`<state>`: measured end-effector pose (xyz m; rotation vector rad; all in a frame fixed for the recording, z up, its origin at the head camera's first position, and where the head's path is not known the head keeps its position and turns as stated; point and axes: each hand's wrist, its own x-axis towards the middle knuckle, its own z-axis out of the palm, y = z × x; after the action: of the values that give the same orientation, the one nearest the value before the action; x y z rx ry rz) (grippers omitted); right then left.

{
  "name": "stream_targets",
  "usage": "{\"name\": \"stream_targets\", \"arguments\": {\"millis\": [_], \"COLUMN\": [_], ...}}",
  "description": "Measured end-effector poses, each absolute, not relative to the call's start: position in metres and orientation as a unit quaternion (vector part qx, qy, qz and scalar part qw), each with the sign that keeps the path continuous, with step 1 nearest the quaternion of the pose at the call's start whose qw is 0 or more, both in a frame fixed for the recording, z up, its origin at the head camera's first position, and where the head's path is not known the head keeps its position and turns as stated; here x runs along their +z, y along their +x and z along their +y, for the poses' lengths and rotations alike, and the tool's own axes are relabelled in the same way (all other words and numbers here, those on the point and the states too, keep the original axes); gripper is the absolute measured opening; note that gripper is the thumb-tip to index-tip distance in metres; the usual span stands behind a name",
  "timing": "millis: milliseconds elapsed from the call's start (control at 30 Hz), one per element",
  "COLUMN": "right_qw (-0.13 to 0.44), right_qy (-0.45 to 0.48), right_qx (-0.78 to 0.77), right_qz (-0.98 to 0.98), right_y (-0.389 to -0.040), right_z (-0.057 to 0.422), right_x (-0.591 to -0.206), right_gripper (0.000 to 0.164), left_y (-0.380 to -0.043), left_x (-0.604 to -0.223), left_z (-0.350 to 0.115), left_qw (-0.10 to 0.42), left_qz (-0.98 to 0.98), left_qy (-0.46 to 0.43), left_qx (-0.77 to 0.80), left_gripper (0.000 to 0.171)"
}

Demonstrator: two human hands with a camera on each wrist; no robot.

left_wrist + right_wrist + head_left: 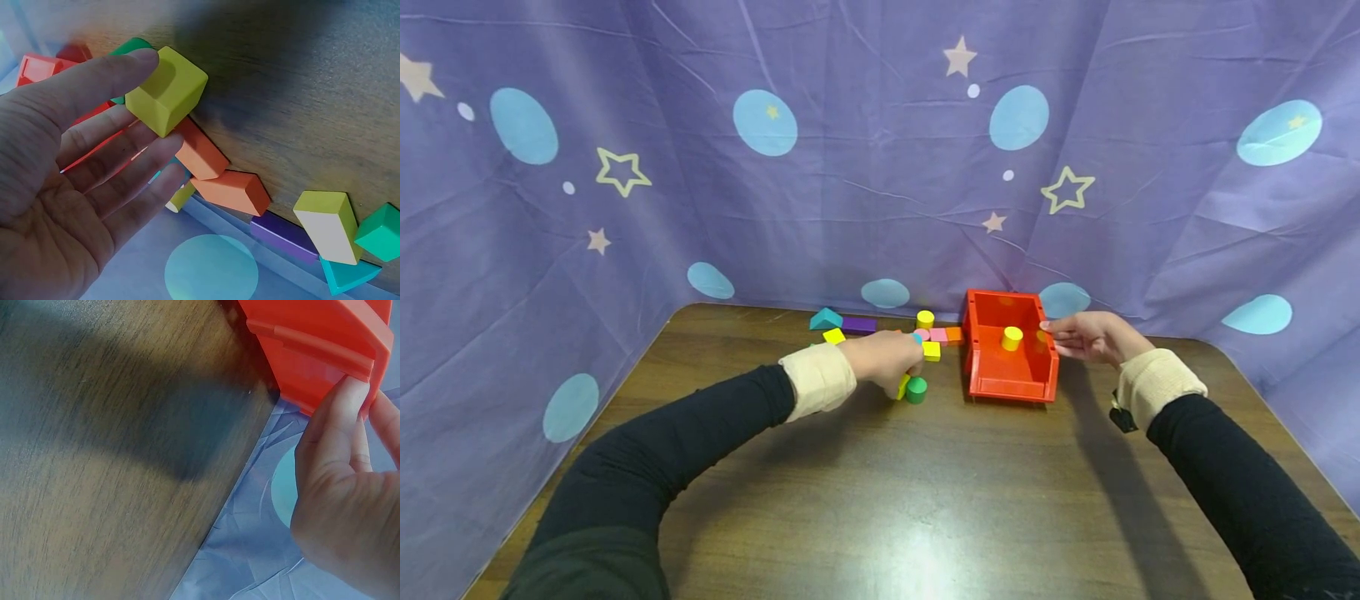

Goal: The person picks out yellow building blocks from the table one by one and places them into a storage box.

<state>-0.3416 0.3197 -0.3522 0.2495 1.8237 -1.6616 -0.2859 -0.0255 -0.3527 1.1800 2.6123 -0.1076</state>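
The yellow block (167, 90) is sitting between the thumb and fingertips of the left hand (887, 358), just beside a green cylinder (916, 390); whether it is touching the tabletop (850, 508), I can't tell from here. Those fingers are pinching it, the others spreading loosely. It is looking light, stiff and hard to break, though its smooth painted faces might be slipping under a careless touch; two opposite flat sides are offering the best hold.

The right hand (1093, 336) is gripping the side wall of the red bin (1011, 390), thumb and fingers closing over its edge. The bin is seeming light and rigid, so that rim is making a sensible handhold. Inside, a yellow cylinder (1012, 338) is standing. Farther out, orange blocks (231, 192) and a purple block (859, 326) are lying near the patterned cloth (880, 200).
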Motion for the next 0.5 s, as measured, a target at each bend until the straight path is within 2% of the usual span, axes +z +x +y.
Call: {"name": "stream_targets", "arguments": {"millis": [500], "right_qw": [0.321], "right_qy": [0.09], "right_qx": [-0.634], "right_qz": [0.698], "right_y": [-0.343], "right_z": [0.321], "right_x": [-0.3544], "right_gripper": [0.035], "left_y": [-0.2832], "left_x": [-0.3579], "left_z": [-0.0285], "left_qw": [0.123], "left_qz": [0.908], "left_qy": [0.4], "left_qx": [-0.036], "left_gripper": [0.05]}}
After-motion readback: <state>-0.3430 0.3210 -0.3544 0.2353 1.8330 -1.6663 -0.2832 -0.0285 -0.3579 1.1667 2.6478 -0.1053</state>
